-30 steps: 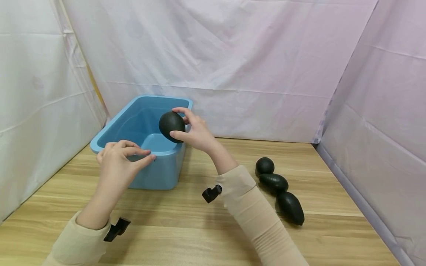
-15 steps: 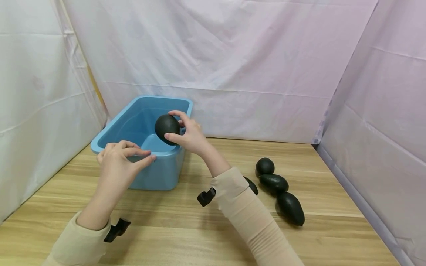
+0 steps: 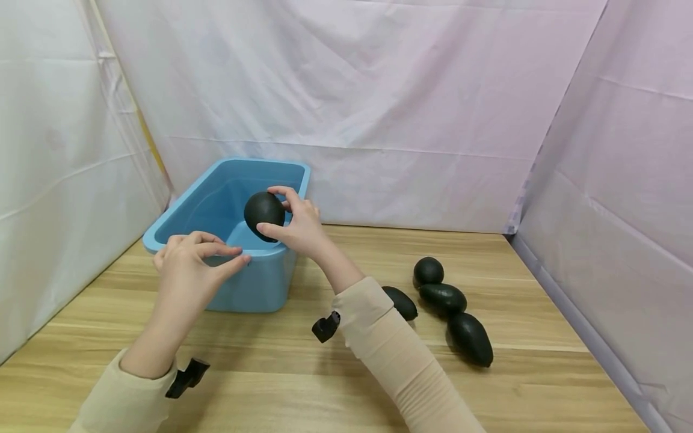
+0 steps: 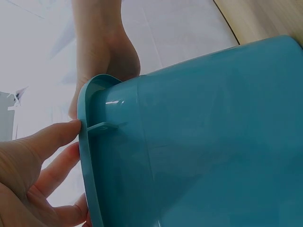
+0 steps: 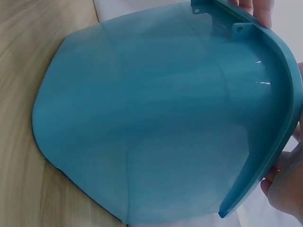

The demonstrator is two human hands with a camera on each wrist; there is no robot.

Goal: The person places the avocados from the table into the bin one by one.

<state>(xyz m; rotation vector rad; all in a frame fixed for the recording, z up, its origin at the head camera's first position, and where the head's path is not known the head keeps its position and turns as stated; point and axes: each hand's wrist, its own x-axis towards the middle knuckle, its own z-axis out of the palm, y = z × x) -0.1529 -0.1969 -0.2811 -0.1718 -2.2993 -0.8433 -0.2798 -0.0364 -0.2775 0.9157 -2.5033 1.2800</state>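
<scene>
My right hand [image 3: 303, 225] holds a dark, rounded avocado [image 3: 263, 214] between thumb and fingers, over the near right part of a blue plastic bin [image 3: 248, 285]. With its thumb and fingertips, my left hand [image 3: 186, 264] pinches the bin's near rim. In the left wrist view the fingers of the left hand [image 4: 40, 170] meet the rim of the bin [image 4: 203, 132]. The right wrist view has the outer wall of the bin [image 5: 142, 118] across most of it, with the right hand [image 5: 289, 189] partly showing at the edge; the avocado is hidden there.
Several more dark avocados lie on the wooden table [image 3: 520, 385] to the right: a round-looking one [image 3: 428, 271], two longer ones [image 3: 443, 299] below it, and one avocado [image 3: 400, 302] partly behind the right sleeve. White sheets [image 3: 406, 120] hang around the table.
My right hand has moved left and slightly down with the avocado, further over the bin. An avocado behind the right sleeve has come into view. The left hand stays at the rim.
</scene>
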